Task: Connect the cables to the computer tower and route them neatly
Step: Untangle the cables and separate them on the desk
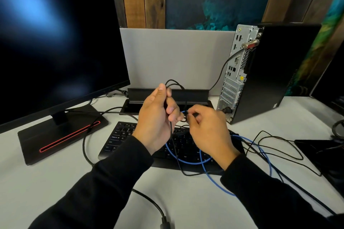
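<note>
A white desk (186, 201) runs under a plank wall and a grey divider, with a dark monitor (55, 46) at the left and the computer tower (270, 72) at the far right, its port side turned toward us. One black lead (221, 72) already seems plugged in high on that panel, beside a silver lock. The rest looks undone: a blue cable (208, 161) and thin black cable (275, 147) sprawl loose over the keyboard (119, 135) and desk. The left hand (158, 117) grips a bunched loop of black cable (175, 83); the right hand (206, 128) pinches something small where blue and black meet. Whether that is a plug I cannot tell; motion blur and fingers cover it. The tower's lower ports sit behind the hands' clutter, unclear.
</note>
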A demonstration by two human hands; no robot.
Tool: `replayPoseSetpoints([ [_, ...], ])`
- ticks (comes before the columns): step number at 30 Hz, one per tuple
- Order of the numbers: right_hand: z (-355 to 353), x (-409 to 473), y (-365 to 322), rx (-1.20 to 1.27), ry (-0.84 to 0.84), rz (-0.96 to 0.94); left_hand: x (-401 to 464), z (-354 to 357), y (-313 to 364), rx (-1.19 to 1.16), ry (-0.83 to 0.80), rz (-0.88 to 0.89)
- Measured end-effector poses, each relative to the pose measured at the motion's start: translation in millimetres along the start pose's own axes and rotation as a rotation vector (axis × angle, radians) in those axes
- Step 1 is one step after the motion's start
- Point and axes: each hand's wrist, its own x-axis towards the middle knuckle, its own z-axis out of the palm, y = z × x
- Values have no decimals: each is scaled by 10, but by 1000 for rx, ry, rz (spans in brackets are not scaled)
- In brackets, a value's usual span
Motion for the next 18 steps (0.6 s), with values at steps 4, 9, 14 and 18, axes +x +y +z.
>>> replayPoseSetpoints([
  [4,72,-74,40,33,-55,102,34,-57,48,-118,-21,-13],
  [9,114,-247,-8,168,52,143,64,-109,42,-170,-58,-13],
  [14,52,-312,56,12,107,-46,94,-141,80,-97,-72,78],
  [18,-45,-434,106,-121,-66,-197,124,-240,34,153,-55,151],
])
